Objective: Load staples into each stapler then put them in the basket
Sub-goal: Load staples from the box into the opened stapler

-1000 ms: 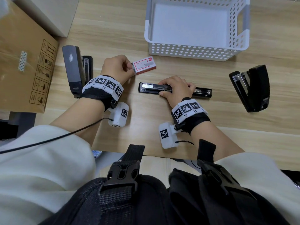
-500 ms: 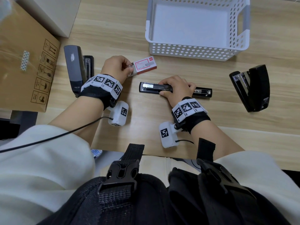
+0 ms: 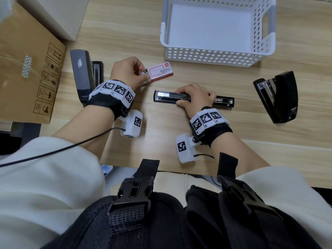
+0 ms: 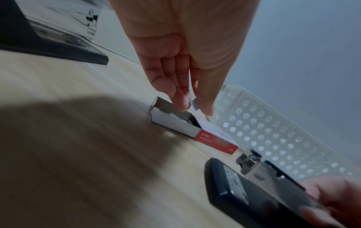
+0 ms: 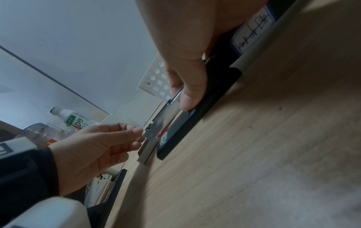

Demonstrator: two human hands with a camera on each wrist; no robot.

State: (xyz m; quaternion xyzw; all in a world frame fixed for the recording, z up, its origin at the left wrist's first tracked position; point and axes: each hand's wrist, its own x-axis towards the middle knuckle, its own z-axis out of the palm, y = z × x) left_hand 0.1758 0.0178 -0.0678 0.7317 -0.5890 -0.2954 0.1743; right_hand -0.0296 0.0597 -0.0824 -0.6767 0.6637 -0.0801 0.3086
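Note:
A black stapler (image 3: pixel 167 96) lies unfolded flat across the middle of the table, its metal staple channel facing up. My right hand (image 3: pixel 195 98) grips its middle, fingers curled over the far edge and thumb on the near edge (image 5: pixel 188 98). A red-and-white staple box (image 3: pixel 160 71) lies to its upper left with its inner tray slid out (image 4: pixel 171 121). My left hand (image 3: pixel 128 71) reaches into that tray and pinches a strip of staples (image 4: pixel 193 104) between thumb and fingertips. The white perforated basket (image 3: pixel 212 56) stands empty behind.
A grey stapler (image 3: pixel 82 76) lies opened at the left, beside a cardboard box (image 3: pixel 27 69). Another black stapler (image 3: pixel 280 96) lies part-open at the right. The table's near edge runs just below my wrists.
My left hand has drawn the box's tray out a little and its fingers have closed on a staple strip. The right hand and the stapler under it have stayed put.

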